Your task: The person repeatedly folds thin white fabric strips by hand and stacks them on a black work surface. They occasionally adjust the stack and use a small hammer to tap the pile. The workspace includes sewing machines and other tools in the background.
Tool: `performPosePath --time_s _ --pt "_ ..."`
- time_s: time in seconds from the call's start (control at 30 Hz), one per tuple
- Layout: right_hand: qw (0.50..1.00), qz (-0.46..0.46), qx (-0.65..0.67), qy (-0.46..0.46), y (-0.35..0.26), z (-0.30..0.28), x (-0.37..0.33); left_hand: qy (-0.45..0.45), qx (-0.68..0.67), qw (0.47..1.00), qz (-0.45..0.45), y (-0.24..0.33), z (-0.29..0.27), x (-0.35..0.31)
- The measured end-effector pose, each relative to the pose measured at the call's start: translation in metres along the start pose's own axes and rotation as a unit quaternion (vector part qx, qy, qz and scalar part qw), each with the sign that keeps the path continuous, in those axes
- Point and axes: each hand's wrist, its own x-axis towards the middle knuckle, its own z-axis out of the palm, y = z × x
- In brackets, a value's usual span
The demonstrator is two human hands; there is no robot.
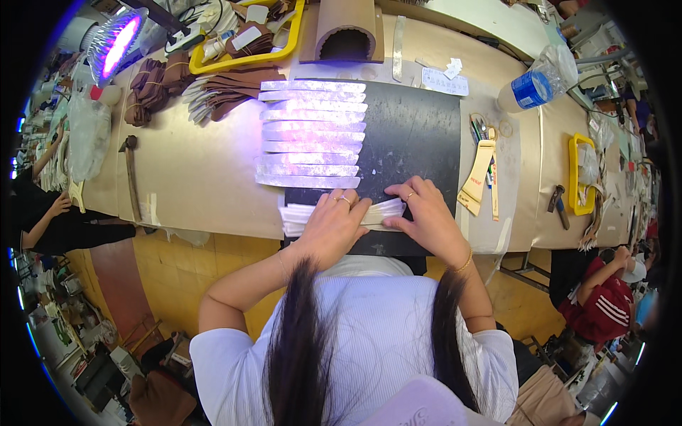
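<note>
A stack of narrow white strips lies crosswise near the front edge of a black mat. My left hand is closed over the middle of this stack, with fingers bent and thumb along its near side. At the stack's right end my right hand grips with thumb and index finger; the palm hides part of that end. Beyond my hands, several pale, whitish-coated strips lie side by side in a column on the mat's left part, under purplish light.
A hammer and bundles of brown pieces lie left. A lit lamp leans in above. Right are a cream-coloured flat tool, pens, a blue-labelled bottle and another hammer. A brown half-tube stands at the back.
</note>
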Motion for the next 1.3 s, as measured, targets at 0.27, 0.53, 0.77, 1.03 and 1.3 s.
performPosePath --time_s 0.27,0.53,0.77,1.03,1.3 --pt "0.999 -0.04 -0.014 -0.026 -0.004 0.001 0.004 -0.027 -0.04 0.997 -0.056 0.004 -0.003 0.003" --pt "0.996 -0.061 -0.042 -0.058 -0.015 0.0 0.006 -0.025 0.001 1.0 -0.017 0.0 0.004 -0.001" --pt "0.989 -0.059 -0.089 -0.097 -0.015 0.005 0.007 -0.002 -0.002 1.0 0.002 -0.005 0.017 -0.007" --pt "0.988 -0.022 0.038 -0.147 -0.024 -0.003 0.008 -0.04 -0.038 0.998 -0.002 -0.008 0.012 -0.007" --pt "0.865 0.11 0.464 -0.156 -0.002 -0.03 0.007 -0.039 -0.104 0.994 0.018 0.016 -0.031 0.0"
